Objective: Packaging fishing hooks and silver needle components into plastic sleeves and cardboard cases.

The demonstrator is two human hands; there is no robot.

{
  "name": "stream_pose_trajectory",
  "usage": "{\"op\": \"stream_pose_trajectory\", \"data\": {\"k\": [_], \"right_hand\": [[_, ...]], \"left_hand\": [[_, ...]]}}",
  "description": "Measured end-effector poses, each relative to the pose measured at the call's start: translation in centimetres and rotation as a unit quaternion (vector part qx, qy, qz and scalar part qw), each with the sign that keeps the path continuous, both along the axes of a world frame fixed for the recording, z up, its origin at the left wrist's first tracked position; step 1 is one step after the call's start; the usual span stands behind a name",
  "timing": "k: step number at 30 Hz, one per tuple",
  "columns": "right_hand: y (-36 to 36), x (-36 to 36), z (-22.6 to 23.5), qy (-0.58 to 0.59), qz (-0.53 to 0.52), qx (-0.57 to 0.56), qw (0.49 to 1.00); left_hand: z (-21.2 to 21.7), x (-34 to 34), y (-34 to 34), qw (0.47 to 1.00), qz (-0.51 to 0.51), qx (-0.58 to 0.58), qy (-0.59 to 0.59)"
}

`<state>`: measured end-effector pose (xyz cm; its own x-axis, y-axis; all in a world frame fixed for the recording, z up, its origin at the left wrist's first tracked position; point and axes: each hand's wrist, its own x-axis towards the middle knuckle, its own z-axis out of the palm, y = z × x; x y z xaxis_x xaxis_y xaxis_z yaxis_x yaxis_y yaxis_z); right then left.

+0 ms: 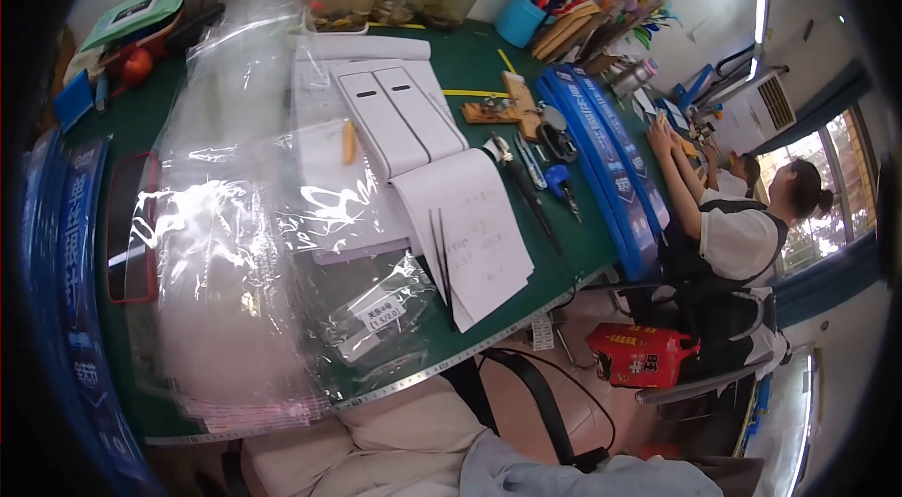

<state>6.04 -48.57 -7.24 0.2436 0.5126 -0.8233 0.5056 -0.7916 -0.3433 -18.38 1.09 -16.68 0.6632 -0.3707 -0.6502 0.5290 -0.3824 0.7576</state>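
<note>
I see, from the co-worker's hand (pixel 661 134): just left, white print on blue pack (pixel 603 173) | farther left, black print on label (pixel 381 313) on clear bag (pixel 399 335); handwriting on paper (pixel 493 276); numbered scale (pixel 413 382) along desk (pixel 575 260) | below, yellow print on red bag (pixel 639 356)

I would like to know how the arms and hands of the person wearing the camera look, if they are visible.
The left hand and right hand are both out of view. At the lower edge shows pale grey-blue cloth, perhaps a sleeve or shirt; I cannot tell which. Beside it are beige trousers.
</note>
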Motion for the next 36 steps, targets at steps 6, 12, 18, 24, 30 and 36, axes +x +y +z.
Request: {"op": "stream_pose_trajectory", "data": {"k": [6,12,18,24,30,36], "right_hand": [[-1.3,1.2,3.9,-0.003,0.039,-0.003,0.999],[-2.6,10.8,12.8,-0.394,-0.308,0.258,0.827],[-15.2,26.1,7.3,-0.697,-0.273,0.117,0.653],[-13.4,26.3,6.3,-0.532,-0.391,0.098,0.745],[-8.2,17.3,10.1,-0.713,-0.32,0.123,0.612],[2.4,6.9,11.9,-0.618,-0.248,0.356,0.656]], "left_hand": [[1.7,2.0,-0.1,0.996,-0.077,0.039,-0.016],[5.4,2.5,0.8,0.989,-0.114,0.097,-0.015],[9.5,2.8,0.4,0.979,-0.14,0.143,-0.022],[14.7,-0.5,-0.2,0.971,-0.123,0.204,-0.009],[21.6,9.3,-7.6,0.969,0.116,0.053,-0.213],[20.1,17.2,-16.4,0.922,0.125,-0.187,-0.315]]}}
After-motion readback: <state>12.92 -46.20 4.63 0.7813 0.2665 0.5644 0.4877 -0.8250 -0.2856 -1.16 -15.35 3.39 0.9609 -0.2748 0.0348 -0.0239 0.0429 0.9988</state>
